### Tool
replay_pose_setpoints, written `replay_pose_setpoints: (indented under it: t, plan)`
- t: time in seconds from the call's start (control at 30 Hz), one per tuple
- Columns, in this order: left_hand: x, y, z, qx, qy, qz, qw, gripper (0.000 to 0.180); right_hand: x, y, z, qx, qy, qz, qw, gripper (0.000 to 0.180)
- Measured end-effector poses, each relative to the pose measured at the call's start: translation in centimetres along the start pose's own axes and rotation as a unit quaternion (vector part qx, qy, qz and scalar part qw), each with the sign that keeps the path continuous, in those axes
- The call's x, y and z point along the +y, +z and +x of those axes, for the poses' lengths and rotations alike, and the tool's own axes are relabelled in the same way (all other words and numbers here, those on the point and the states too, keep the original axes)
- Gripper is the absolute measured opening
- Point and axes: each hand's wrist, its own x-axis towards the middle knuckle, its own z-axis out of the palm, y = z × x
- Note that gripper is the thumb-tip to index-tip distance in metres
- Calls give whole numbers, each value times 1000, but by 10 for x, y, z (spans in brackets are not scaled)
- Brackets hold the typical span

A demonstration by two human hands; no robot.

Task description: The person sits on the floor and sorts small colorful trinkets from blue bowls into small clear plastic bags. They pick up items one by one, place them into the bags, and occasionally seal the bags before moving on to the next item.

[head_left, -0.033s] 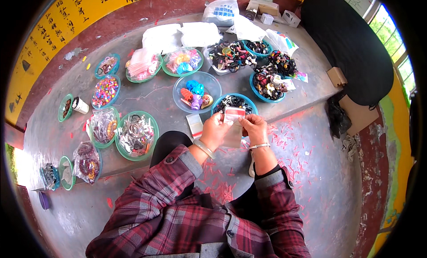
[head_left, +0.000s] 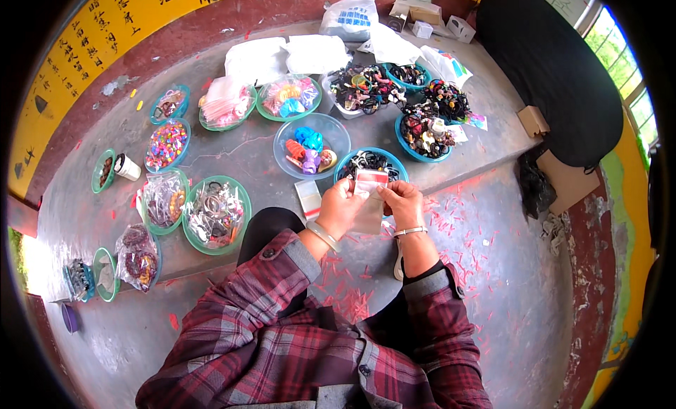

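Observation:
Between my left hand (head_left: 339,210) and my right hand (head_left: 403,201) is a small clear plastic bag (head_left: 367,219) with a red and white band along its top. The fingers of both hands pinch it near that upper edge, left hand on one side and right hand on the other. Directly beyond them, a blue basin (head_left: 400,168) of black hair ties is partly covered by my hands. A similar flat pack with a red edge (head_left: 308,199) lies on the ledge beside my left hand. Whether anything is inside the held bag, I cannot tell.
A wide basin (head_left: 282,131) of colourful hair clips stands farther back. Green basins (head_left: 248,210) of bagged accessories are at the left, near a white cup (head_left: 127,167). More basins of hair ties (head_left: 424,133) sit at the right. Red scraps (head_left: 352,303) litter the lower floor.

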Motion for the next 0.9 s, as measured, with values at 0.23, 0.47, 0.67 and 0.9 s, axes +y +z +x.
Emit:
replay_pose_setpoints:
  t: [0.23,0.47,0.67,0.9]
  plan:
    - [-2,0,-1,1,-1,-57,998,22,3,0,1,12,-17,-37,999,12]
    - [15,-2,-7,-42,-83,-133,987,25,1,1,-2,0,-35,-31,999,11]
    - [19,-1,-8,-31,-64,-109,991,23,3,4,-3,42,-80,-96,991,12]
    - [4,-5,-4,-19,-63,-117,991,21,-9,7,-14,99,-261,-337,899,12]
